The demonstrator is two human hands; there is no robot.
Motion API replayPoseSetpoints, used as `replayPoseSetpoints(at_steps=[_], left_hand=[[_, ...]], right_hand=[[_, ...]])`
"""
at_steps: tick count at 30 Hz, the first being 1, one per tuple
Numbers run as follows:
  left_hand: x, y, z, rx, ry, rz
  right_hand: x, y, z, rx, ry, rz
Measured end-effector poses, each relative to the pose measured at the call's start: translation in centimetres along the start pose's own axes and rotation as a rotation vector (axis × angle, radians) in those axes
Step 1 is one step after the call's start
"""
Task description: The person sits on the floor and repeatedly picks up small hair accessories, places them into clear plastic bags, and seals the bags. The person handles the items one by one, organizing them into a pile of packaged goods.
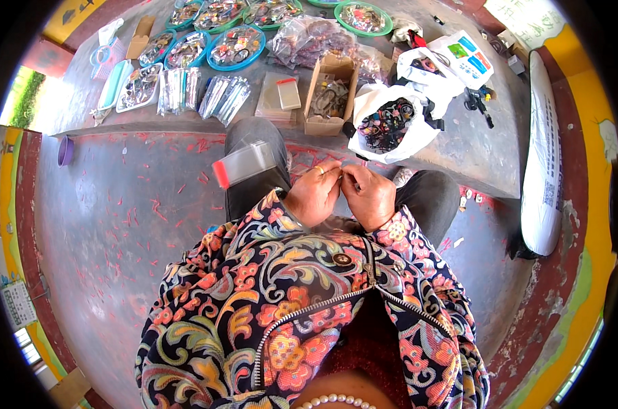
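Observation:
My left hand [313, 196] and my right hand [370, 198] meet over my lap, fingertips pinched together. Whatever sits between them is too small and too covered by the fingers to make out. A ring is on a finger of my left hand. On my left thigh lies a stack of clear plastic sleeves [253, 163] with a red edge, apart from both hands. Beyond my knees, an open white bag [423, 144] holds a tangle of dark cords or bands with coloured bits [388, 124].
A raised grey ledge [206, 127] carries a cardboard box [320, 127], bundles of packed sleeves [225, 97], a clear sleeve stack [271, 102] and several round trays, one blue-rimmed [236, 67]. A long white sack [542, 163] stands at right. Red scraps [160, 208] litter the floor.

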State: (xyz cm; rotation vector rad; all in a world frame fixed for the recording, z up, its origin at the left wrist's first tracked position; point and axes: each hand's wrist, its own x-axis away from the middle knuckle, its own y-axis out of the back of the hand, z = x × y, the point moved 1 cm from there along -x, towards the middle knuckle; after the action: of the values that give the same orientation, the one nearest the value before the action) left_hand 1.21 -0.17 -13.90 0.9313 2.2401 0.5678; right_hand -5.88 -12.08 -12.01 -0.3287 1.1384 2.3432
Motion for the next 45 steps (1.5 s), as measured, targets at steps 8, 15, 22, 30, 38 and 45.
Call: replayPoseSetpoints(at_steps=[8, 15, 22, 30, 38, 45], left_hand=[[-0.1, 0.1, 0.1, -0.006, -0.022, -0.030], [-0.3, 0.5, -0.2, -0.074, -0.075, -0.029], [-0.3, 0.3, 0.5, 0.202, 0.092, -0.021], [0.1, 0.0, 1.3, 0.945, 0.657, 0.065], [-0.2, 0.4, 2.0, 1.353, 0.786, 0.022], [-0.3, 0.3, 2.1, 1.391, 0.823, 0.001]], right_hand=[[0.2, -0.2, -0.3, -0.023, -0.072, 0.011], [-0.1, 0.0, -0.1, -0.024, -0.071, 0.030], [0.3, -0.3, -1.1, -0.283, -0.221, 0.035], [0.1, 0.6, -2.9, -0.899, -0.699, 0.134], [0.6, 6.5, -7.2, -0.913, -0.672, -0.039], [6.0, 17.4, -16.4, -0.754, -0.649, -0.343]])
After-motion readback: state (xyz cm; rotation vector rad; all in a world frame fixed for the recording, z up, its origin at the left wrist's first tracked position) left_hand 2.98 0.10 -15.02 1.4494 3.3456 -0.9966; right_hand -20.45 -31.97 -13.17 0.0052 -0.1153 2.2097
